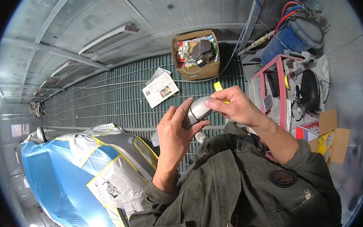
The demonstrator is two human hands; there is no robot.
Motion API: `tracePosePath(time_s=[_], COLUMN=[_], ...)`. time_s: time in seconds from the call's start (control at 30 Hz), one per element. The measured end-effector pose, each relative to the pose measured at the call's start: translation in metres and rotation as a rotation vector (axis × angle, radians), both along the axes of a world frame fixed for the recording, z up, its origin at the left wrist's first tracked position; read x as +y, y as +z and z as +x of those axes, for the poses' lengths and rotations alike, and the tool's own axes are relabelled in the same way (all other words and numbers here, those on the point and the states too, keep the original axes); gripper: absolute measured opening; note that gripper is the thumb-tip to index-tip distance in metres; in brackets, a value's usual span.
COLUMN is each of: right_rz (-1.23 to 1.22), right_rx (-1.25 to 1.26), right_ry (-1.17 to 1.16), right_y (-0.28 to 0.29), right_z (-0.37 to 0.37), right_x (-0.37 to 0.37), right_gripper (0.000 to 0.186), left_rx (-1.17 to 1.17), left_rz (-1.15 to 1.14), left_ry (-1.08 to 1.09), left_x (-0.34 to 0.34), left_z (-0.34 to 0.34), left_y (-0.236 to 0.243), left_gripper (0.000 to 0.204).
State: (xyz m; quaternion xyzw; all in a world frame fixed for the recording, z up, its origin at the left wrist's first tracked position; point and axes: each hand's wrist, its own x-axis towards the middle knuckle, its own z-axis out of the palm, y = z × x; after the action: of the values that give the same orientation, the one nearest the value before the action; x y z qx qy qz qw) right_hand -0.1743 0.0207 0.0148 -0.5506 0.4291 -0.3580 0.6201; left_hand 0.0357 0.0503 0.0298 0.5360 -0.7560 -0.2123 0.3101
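Observation:
A grey, rounded, elongated piece [199,111] with a dark line around it is held in front of my chest; its exact kind I cannot make out. My left hand [175,126] grips the lower left end, thumb beneath and fingers above. My right hand [235,105] pinches the upper right end between thumb and bent fingers. Something flat and yellow [218,86] shows just past my right fingers, and I cannot tell whether it touches them. Part of the grey piece is hidden by both hands.
At the left stands a car body [54,174] masked with blue film, newspaper and yellow tape. A newspaper sheet [161,89] lies on the floor grating. Ahead is a filled cardboard box [197,72]. On the right are a red-framed stand [281,93], a blue drum [284,41] and hoses.

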Motion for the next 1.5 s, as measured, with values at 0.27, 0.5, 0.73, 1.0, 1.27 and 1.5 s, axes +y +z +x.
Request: tracePosePath(time_s=[0.27, 0.5, 0.73, 1.0, 1.27, 1.5], right_rz=[-0.192, -0.571, -0.805, -0.284, -0.289, -0.145], right_rx=[-0.064, 0.122, 0.216, -0.014, -0.058, -0.142], right_ry=[-0.211, -0.134, -0.294, -0.383, -0.361, -0.145], right_y=[-0.005, 0.008, -0.004, -0.01, -0.013, -0.012], right_z=[-0.003, 0.006, 0.026, 0.02, 0.007, 0.018], right_x=[-0.002, 0.009, 0.004, 0.008, -0.002, 0.0], right_gripper=[0.028, 0.032, 0.029, 0.019, 0.016, 0.037], left_rx=[0.733, 0.922, 0.946, 0.792, 0.703, 1.029], left_rz=[0.661, 0.78, 0.817, 0.686, 0.68, 0.734], left_ry=[0.009, -0.092, -0.048, 0.064, 0.009, -0.019], left_x=[-0.014, -0.019, -0.024, -0.027, -0.034, -0.034], left_z=[0.028, 0.039, 0.03, 0.029, 0.026, 0.033], left_y=[-0.013, -0.012, -0.01, -0.001, 0.001, -0.008], left_gripper=[0.066, 0.078, 0.07, 0.072, 0.107, 0.111])
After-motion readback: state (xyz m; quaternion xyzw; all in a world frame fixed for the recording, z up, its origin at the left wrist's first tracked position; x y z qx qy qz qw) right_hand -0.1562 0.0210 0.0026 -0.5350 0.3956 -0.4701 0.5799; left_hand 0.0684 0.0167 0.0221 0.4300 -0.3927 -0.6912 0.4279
